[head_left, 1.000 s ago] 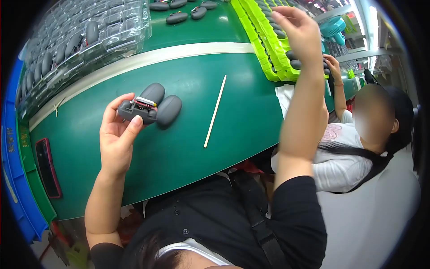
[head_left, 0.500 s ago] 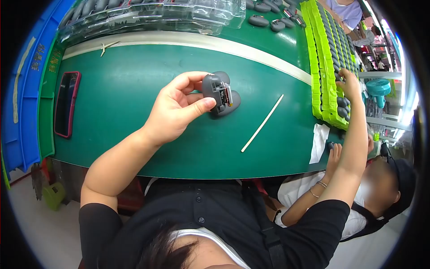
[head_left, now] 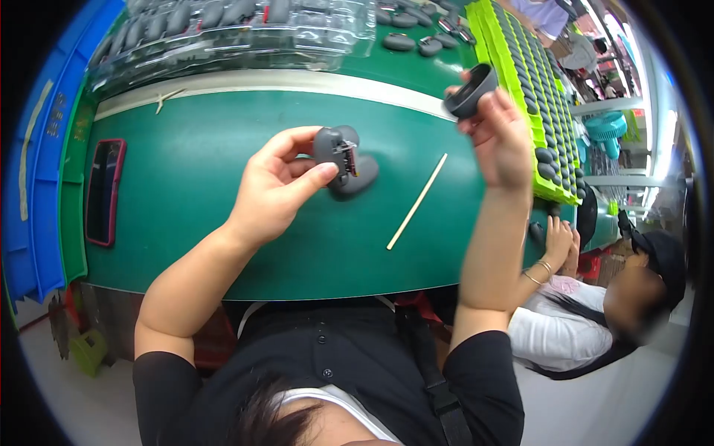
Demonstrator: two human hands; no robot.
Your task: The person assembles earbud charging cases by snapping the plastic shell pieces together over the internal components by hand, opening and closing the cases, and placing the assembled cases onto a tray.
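Observation:
My left hand (head_left: pixel 271 186) is closed on a dark grey rounded device housing (head_left: pixel 326 147), held above the table between thumb and fingers. Its side facing right is uncovered, and small internal parts with some red show there. Just behind and below it, a dark grey oval piece (head_left: pixel 358 178) rests on the green table. Up at the right, my right hand (head_left: pixel 504 145) grips a hollow dark grey shell (head_left: pixel 476 93), its open side toward the left. The fingers behind the shell are partly hidden.
A lime-green tray (head_left: pixel 487 44) full of grey shells stands at right. Clear plastic trays (head_left: pixel 312 63) and loose grey devices (head_left: pixel 399 42) lie at the back. A thin stick (head_left: pixel 416 202) and a phone (head_left: pixel 105 192) are on the table. A co-worker's hand (head_left: pixel 558 238) is at far right.
My right hand has moved left from the lime-green tray and now holds a hollow shell. The left hand keeps its hold on the device; the whole view has shifted slightly.

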